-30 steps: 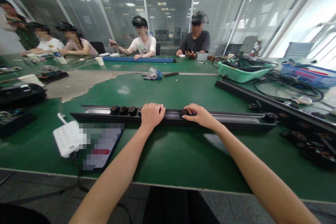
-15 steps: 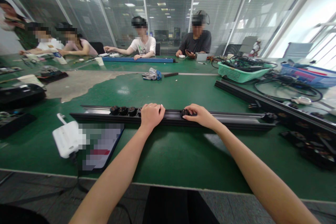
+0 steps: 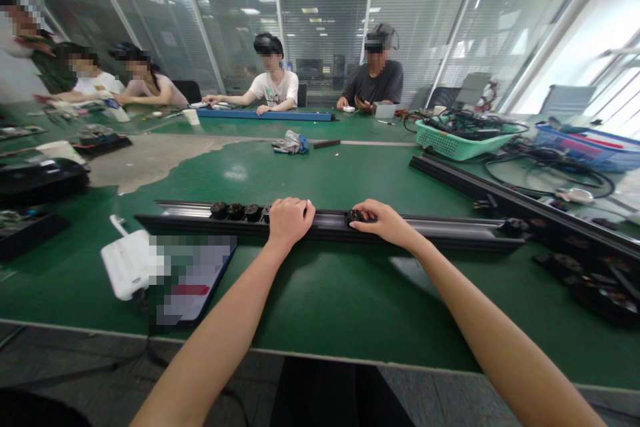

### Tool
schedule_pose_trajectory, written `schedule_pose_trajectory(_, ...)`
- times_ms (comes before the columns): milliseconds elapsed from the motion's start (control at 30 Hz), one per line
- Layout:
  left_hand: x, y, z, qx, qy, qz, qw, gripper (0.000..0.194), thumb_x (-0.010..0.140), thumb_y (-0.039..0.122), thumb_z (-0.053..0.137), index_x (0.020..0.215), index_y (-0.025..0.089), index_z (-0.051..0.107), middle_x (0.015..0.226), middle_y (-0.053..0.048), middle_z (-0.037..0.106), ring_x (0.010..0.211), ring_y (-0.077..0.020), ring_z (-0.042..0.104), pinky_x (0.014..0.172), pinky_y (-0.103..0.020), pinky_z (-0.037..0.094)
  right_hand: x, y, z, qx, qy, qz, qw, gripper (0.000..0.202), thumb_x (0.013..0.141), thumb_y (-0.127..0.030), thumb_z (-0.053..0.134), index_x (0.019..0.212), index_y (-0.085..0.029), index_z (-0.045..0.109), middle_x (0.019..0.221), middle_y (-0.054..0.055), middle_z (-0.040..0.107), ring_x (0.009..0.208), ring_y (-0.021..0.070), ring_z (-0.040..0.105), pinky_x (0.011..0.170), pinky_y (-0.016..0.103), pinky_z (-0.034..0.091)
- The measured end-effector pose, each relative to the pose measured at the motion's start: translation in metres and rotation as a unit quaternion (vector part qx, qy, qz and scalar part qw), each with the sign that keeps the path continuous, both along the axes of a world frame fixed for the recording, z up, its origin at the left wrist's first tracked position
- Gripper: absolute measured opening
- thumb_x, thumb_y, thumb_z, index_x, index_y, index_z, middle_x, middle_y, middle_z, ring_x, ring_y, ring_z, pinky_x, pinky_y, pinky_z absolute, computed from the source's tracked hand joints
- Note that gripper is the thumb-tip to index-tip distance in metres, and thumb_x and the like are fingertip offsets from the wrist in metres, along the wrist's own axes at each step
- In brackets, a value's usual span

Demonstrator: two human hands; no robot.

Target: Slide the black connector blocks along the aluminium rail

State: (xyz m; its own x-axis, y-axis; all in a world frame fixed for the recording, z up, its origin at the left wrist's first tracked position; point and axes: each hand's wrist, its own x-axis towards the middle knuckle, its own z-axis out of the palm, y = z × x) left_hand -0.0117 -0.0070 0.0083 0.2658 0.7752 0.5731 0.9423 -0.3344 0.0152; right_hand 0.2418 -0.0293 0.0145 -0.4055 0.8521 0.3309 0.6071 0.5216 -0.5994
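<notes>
A long black metal channel (image 3: pixel 440 232) with a shiny inner face lies across the table in front of me. Several black socket-like modules (image 3: pixel 235 211) sit in a row inside its left part. My left hand (image 3: pixel 290 221) is closed over the channel near its middle and hides the right end of that row. Between the thumb and fingers of my right hand (image 3: pixel 376 219) is another black socket module (image 3: pixel 356 217), set in the channel apart from the row. At the channel's right end lies one more black piece (image 3: pixel 514 225).
A white device (image 3: pixel 129 263) and a phone (image 3: pixel 213 280) lie at front left. A second black channel (image 3: pixel 450 180) runs diagonally at right, near a green basket (image 3: pixel 450 141) of cables and a blue basket (image 3: pixel 590 147). Grey-blue gloves (image 3: pixel 291 143) lie beyond. Several people sit across the table.
My hands and the channel keep almost the same places. The whole view has shifted very slightly.
</notes>
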Motion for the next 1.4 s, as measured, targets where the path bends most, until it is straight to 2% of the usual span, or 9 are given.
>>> schedule_pose_trajectory(1400, 0.0, -0.001, 0.001, 0.001, -0.002, 0.003, 1.0, 0.045, 0.096, 0.033, 0.034, 0.07, 0.019, 0.068, 0.077, -0.01, 0.07, 0.075, -0.0222, 0.061, 0.074, -0.036, 0.037, 0.011, 0.0, 0.003, -0.026, -0.004, 0.003, 1.0, 0.03, 0.083, -0.045, 0.064, 0.1, -0.02, 0.066, 0.078, -0.001, 0.05, 0.073, 0.0145, 0.046, 0.07, 0.029, 0.036)
